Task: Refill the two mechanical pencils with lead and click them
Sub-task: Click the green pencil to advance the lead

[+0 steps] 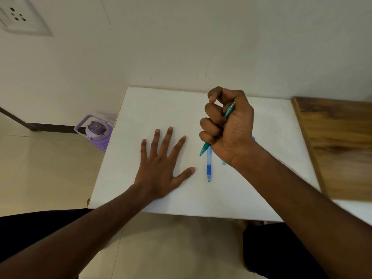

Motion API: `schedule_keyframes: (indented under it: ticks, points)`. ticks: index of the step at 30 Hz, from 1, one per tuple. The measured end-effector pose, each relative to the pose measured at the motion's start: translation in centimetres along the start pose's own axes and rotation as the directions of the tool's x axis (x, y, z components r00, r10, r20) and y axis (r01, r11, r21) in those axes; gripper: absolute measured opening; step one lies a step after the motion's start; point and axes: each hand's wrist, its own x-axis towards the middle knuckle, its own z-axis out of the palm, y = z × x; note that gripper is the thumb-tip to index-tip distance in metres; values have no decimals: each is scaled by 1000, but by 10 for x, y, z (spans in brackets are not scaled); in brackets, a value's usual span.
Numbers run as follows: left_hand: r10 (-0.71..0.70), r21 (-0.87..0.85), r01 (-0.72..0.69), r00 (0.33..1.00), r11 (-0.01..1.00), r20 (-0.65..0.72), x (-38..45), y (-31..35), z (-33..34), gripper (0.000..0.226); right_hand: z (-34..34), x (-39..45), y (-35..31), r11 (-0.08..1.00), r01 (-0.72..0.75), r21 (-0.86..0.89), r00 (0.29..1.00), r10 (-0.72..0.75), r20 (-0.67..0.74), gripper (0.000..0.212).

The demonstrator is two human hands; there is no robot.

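Observation:
My right hand (229, 125) is closed in a fist around a green mechanical pencil (205, 148), tip pointing down at the table, with the thumb bent over its top end. A blue mechanical pencil (209, 168) lies on the white table (141, 109) just below that fist, tip towards me with a short lead showing. My left hand (161, 164) rests flat on the table with fingers spread, left of the blue pencil and holding nothing. A small light-blue piece (224, 163) and a blue edge (253, 138) peek out from under my right wrist.
A purple water bottle (96, 131) stands on the floor by the table's left edge. A wooden surface (338, 141) adjoins the table on the right. The wall rises behind, with a socket (18, 17) at top left. My knees are under the near edge.

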Motion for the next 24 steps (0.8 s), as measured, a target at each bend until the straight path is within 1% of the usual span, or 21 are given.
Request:
schedule_keyframes:
  ticks: [4, 11, 15, 24]
  points:
    - [-3, -1, 3, 1000, 1000, 2, 1, 0, 0, 96, 0, 0, -1, 1000, -14, 3, 1000, 14, 6, 47]
    - [0, -2, 0, 1000, 1000, -11, 1, -2, 2, 96, -2, 2, 1, 1000, -7, 8, 1000, 7, -13, 50]
    - [2, -2, -2, 1000, 1000, -16, 1, -2, 3, 96, -3, 3, 1, 1000, 3, -23, 999, -5, -51, 44]
    - [6, -7, -7, 999, 1000, -46, 1, -4, 7, 95, -3, 2, -1, 997, 1, -71, 1000, -2, -14, 45]
